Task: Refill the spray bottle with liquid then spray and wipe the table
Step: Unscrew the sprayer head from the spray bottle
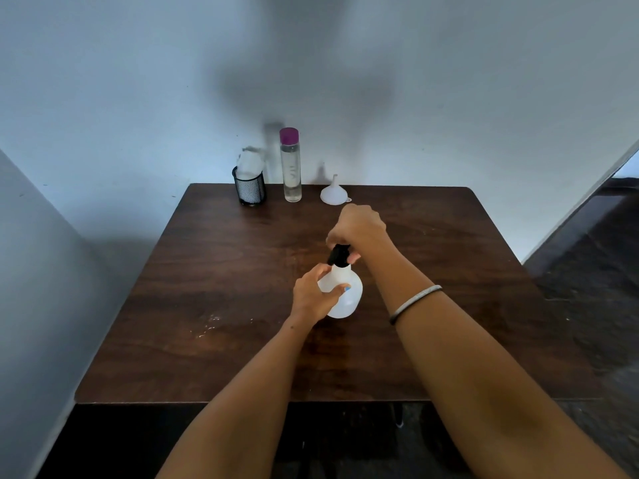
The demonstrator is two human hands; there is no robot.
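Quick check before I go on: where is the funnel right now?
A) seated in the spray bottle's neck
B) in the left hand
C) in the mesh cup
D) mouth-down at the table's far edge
D: the funnel rests mouth-down, spout up, beside the clear bottle, untouched.

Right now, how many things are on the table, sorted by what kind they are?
Bottles: 2, the spray bottle both hands are holding and the water bottle with the purple cap
Funnels: 1, the white funnel
Cups: 1, the black mesh cup with a white cloth in it
Cloths: 1
Total: 5
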